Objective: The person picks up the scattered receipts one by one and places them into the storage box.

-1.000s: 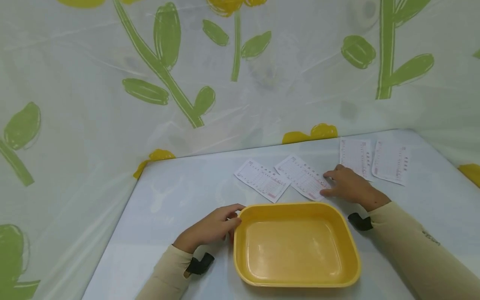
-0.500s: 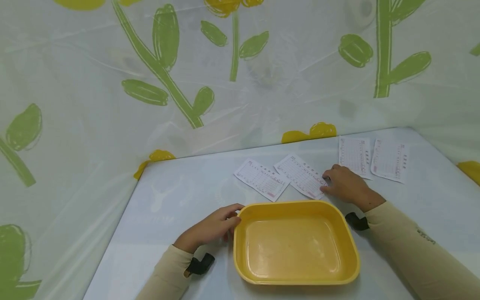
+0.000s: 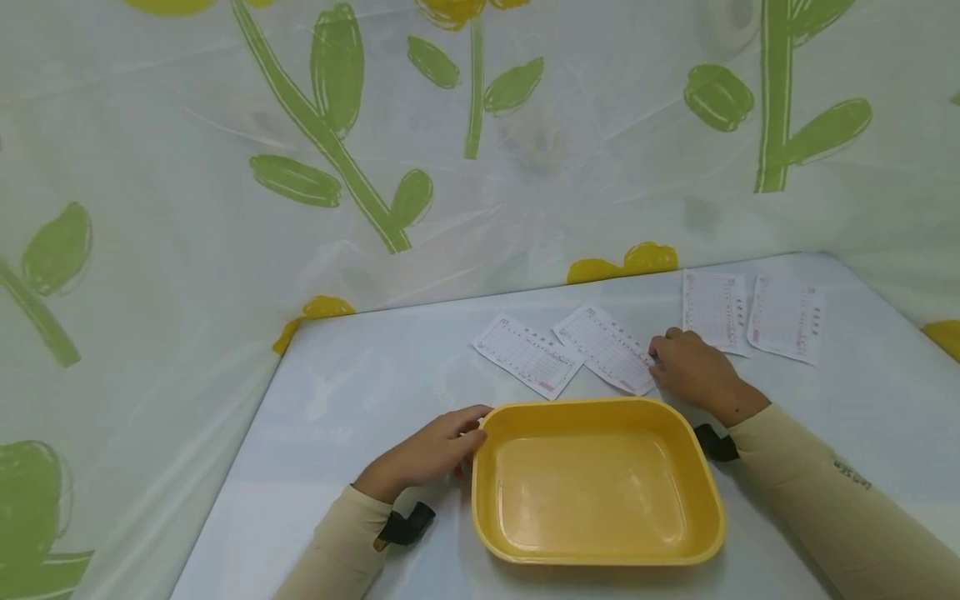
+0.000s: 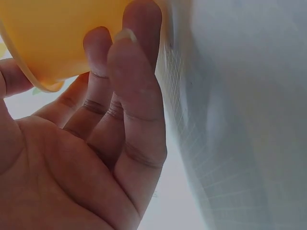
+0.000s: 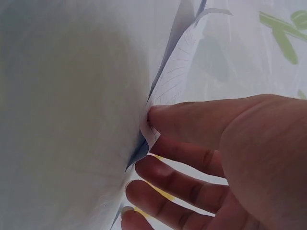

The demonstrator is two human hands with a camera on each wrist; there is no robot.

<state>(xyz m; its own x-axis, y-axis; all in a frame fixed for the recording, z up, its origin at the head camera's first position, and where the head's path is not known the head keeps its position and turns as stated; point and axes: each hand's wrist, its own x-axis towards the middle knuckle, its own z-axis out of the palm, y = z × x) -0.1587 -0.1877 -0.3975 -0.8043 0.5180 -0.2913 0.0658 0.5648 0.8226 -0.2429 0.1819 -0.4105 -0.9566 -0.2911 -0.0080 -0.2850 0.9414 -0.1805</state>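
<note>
A pale cloth printed with green leaves and yellow blooms hangs behind the white table you work at. The printed sheet you grasp lies aslant just past the far rim of the yellow tray. Your right hand comes at it from the side, the fingers pinching its edge, thumb on the printed face. The right wrist view shows the paper buckled up there, likely because so thin a sheet offers no hold while it lies flat. A second sheet sits at its left, their corners touching or slightly overlapping; you cannot tell which from here. Nearer you stands the tray, upright, its long side facing you, probably so that it is within easy reach of both hands. Your left hand grips its far left corner, thumb at the rim and fingers curled against the outer wall, which seems meant to steady it. Two more sheets lie side by side beyond your right hand, near the table's back edge.
</note>
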